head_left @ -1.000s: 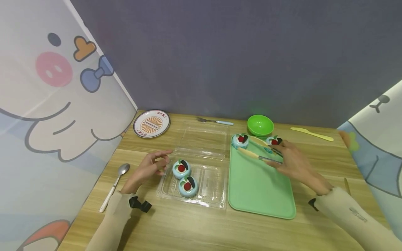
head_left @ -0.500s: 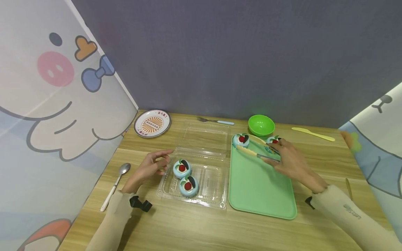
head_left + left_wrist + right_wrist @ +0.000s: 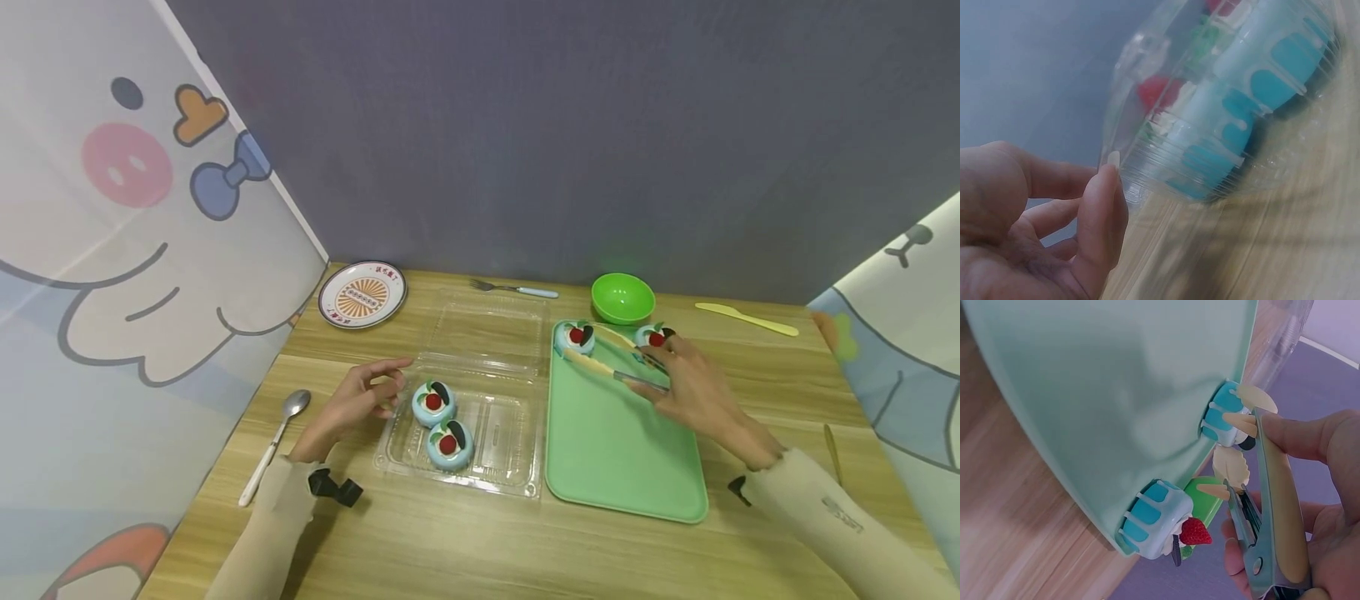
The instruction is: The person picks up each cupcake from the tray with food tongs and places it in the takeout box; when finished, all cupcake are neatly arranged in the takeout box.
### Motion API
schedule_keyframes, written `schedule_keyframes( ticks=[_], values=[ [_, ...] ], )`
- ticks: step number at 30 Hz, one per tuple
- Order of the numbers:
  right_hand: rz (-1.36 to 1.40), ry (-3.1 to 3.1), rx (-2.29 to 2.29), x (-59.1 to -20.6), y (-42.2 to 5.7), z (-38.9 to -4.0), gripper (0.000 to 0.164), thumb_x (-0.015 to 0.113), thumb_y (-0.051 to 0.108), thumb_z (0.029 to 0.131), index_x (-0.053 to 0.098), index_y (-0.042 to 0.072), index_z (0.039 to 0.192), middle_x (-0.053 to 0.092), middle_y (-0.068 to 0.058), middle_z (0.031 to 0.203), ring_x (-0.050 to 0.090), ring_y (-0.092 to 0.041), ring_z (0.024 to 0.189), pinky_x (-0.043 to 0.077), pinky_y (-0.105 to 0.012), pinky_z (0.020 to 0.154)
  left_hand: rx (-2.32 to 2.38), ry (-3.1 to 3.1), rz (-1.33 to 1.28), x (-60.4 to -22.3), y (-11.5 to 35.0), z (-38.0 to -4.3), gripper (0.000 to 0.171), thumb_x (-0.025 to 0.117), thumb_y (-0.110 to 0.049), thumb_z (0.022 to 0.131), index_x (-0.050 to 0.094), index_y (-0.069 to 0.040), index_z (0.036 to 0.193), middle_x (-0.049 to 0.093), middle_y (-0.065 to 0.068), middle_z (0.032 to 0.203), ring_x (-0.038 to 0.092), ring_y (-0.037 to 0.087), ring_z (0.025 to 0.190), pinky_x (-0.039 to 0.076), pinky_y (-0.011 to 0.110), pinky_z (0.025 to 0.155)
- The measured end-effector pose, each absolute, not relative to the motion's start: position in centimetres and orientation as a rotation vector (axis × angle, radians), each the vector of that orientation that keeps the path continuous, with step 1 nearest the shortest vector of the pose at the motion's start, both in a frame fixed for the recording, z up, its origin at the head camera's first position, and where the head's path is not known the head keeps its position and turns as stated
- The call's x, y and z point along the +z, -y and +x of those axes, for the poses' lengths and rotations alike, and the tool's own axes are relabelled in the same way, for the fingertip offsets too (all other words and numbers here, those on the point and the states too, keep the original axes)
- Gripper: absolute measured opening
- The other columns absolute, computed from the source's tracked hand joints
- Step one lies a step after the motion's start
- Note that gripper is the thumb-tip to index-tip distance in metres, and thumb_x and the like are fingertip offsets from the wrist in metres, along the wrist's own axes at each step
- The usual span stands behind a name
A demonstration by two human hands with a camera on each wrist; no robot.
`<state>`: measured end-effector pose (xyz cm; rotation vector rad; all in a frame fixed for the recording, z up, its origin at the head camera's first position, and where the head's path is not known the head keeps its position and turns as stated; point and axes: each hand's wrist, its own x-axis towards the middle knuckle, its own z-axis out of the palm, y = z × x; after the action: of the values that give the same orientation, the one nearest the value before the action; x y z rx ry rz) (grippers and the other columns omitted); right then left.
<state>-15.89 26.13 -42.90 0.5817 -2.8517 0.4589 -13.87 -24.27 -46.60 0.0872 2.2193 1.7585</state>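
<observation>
My right hand (image 3: 701,396) grips a pair of tongs (image 3: 1282,512) with cream-coloured tips. The tips stand apart near a blue toy cake (image 3: 575,337) in the far left corner of the green tray (image 3: 622,450). A second blue cake (image 3: 1157,519), topped with a strawberry, sits in the tray's far right corner, partly behind my right hand in the head view. My left hand (image 3: 363,398) pinches the left rim of a clear plastic container (image 3: 495,479) between thumb and finger. Inside it, two similar cakes (image 3: 433,403) touch each other.
Behind the tray stands a green bowl (image 3: 622,298). A patterned plate (image 3: 362,295), a fork (image 3: 517,289) and a yellow knife (image 3: 746,319) lie along the back. At far left is a spoon (image 3: 273,446). The container's clear lid (image 3: 487,333) lies folded back.
My right hand and the tongs have shifted slightly left and away from me, toward the far left cake. The left hand and the container have stayed in place.
</observation>
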Motion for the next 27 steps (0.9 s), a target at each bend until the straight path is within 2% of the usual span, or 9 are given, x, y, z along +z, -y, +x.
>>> schedule_keyframes(
  ticks=[3, 10, 21, 27],
  values=[
    [0.597, 2.827, 0.462, -42.9, -26.2, -15.4, 0.052, 0.081, 0.035, 0.08, 0.069, 0.004, 0.12, 0.051, -0.006, 0.083, 0.04, -0.014, 0.065, 0.029, -0.02, 0.048, 1.754, -2.219, 0.092, -46.7, 24.3, -13.9, 0.043, 0.051, -0.004, 0.099, 0.05, -0.007, 0.142, 0.051, 0.021, 0.115, 0.059, 0.011, 0.073, 0.058, 0.02, 0.056],
    [0.641, 2.781, 0.538, -42.9, -26.3, -14.1, 0.048, 0.084, 0.03, 0.076, 0.068, 0.009, 0.117, 0.061, -0.007, 0.094, 0.055, -0.019, 0.073, 0.037, -0.021, 0.052, 1.762, -2.202, 0.093, -46.7, 24.3, -13.9, 0.044, 0.051, -0.005, 0.099, 0.049, -0.006, 0.143, 0.051, 0.023, 0.117, 0.06, 0.011, 0.073, 0.058, 0.02, 0.058],
    [0.585, 2.821, 0.515, -42.9, -26.5, -12.9, 0.052, 0.083, 0.034, 0.078, 0.067, 0.01, 0.121, 0.059, -0.006, 0.092, 0.05, -0.016, 0.069, 0.035, -0.022, 0.048, 1.753, -2.224, 0.091, -46.7, 24.5, -14.1, 0.041, 0.054, -0.012, 0.1, 0.052, -0.008, 0.141, 0.051, 0.018, 0.117, 0.059, 0.008, 0.071, 0.058, 0.021, 0.056],
    [0.568, 2.814, 0.531, -43.1, -26.5, -12.5, 0.052, 0.082, 0.035, 0.079, 0.068, 0.008, 0.121, 0.058, -0.006, 0.095, 0.053, -0.019, 0.071, 0.036, -0.022, 0.049, 1.749, -2.22, 0.089, -46.8, 24.5, -14.1, 0.041, 0.055, -0.014, 0.1, 0.052, -0.009, 0.141, 0.051, 0.018, 0.117, 0.059, 0.008, 0.072, 0.058, 0.021, 0.056]
  ],
)
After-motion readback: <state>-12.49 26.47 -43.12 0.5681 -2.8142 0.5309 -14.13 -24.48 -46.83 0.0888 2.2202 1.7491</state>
